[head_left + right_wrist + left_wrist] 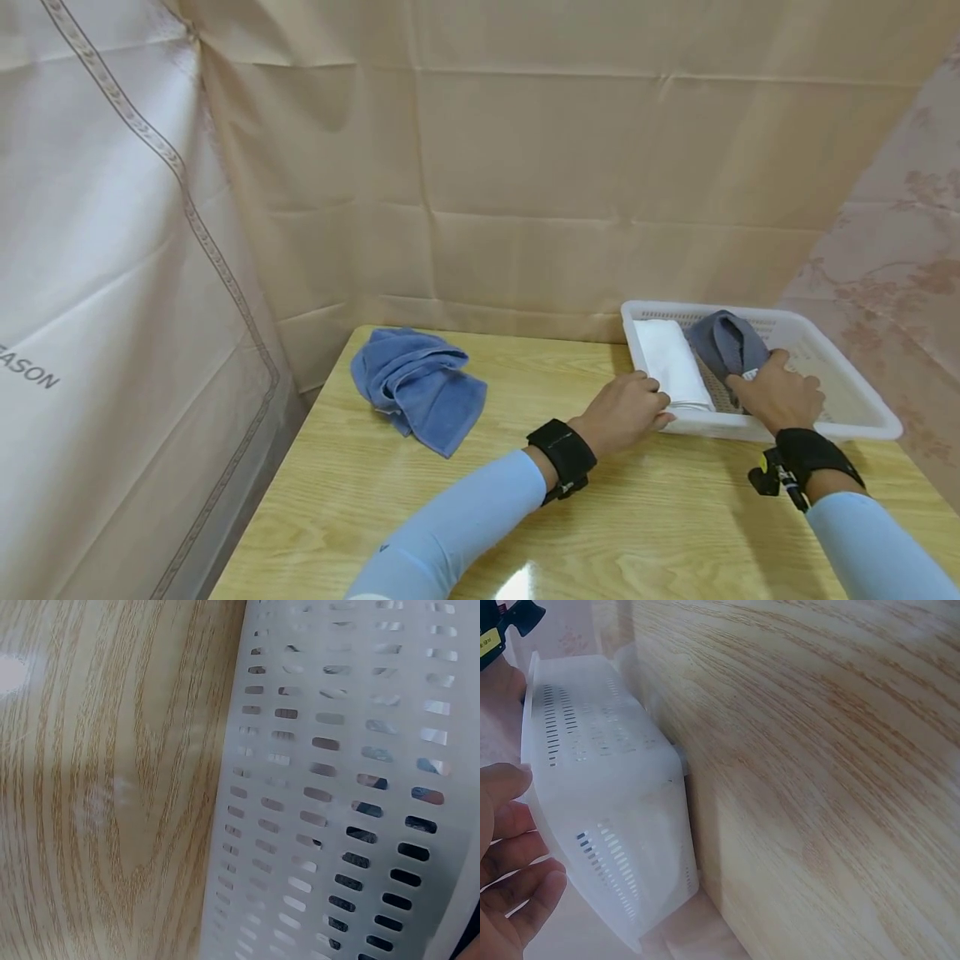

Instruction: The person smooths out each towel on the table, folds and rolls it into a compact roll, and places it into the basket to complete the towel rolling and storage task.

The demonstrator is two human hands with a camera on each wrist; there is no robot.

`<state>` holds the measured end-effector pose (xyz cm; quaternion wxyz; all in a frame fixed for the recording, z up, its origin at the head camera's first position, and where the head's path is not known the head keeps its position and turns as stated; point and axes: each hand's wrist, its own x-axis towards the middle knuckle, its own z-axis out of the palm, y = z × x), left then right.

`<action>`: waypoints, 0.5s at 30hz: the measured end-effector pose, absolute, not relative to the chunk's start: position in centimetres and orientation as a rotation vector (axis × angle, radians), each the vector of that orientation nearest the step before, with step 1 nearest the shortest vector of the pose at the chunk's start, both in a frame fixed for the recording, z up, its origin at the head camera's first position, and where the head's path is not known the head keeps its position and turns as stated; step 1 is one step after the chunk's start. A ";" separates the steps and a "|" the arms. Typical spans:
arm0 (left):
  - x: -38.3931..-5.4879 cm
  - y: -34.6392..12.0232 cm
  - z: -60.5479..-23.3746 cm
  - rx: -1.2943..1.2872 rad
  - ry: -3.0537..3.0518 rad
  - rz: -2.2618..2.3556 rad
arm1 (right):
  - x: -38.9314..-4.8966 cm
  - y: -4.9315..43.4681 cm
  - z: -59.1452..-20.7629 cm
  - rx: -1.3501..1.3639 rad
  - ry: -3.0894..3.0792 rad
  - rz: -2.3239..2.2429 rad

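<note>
A white plastic basket (862, 400) with slotted walls stands at the right of the table. My left hand (626, 410) grips its rim at the near left corner; in the left wrist view, the fingertips (551, 881) meet the rim. Inside, a folded white towel (671, 362) lies along the left wall. To its right is a bunched dark grey towel (727, 342), which my right hand (787, 393) holds by its near end, reaching over the front wall. Dark fabric shows through the basket's slots in the right wrist view, where the fingers are hidden.
A crumpled blue towel (420, 383) lies at the back left of the wooden table (480, 517). A beige cloth curtain (525, 167) hangs behind the table, and pale curtains (112, 292) hang at the left and right sides.
</note>
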<state>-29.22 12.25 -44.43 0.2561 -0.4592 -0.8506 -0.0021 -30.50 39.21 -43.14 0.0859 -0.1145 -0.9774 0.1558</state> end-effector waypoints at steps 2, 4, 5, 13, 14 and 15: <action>-29.2 12.2 -44.4 -1.245 -2.300 0.005 | -30.6 39.2 -43.1 -0.338 -2.927 0.444; -29.2 12.2 -44.4 -1.244 -2.294 0.007 | -30.7 39.2 -43.1 -0.339 -2.940 0.431; -29.2 12.2 -44.4 -1.245 -2.293 0.004 | -30.7 39.3 -43.1 -0.342 -2.947 0.427; -29.3 12.2 -44.4 -1.241 -2.293 0.003 | -31.2 39.4 -43.1 -0.347 -3.018 0.455; -29.3 12.2 -44.4 -1.245 -2.296 0.005 | -31.3 39.4 -43.1 -0.345 -3.029 0.457; -29.3 12.2 -44.4 -1.248 -2.297 0.008 | -31.3 39.4 -43.1 -0.341 -3.042 0.457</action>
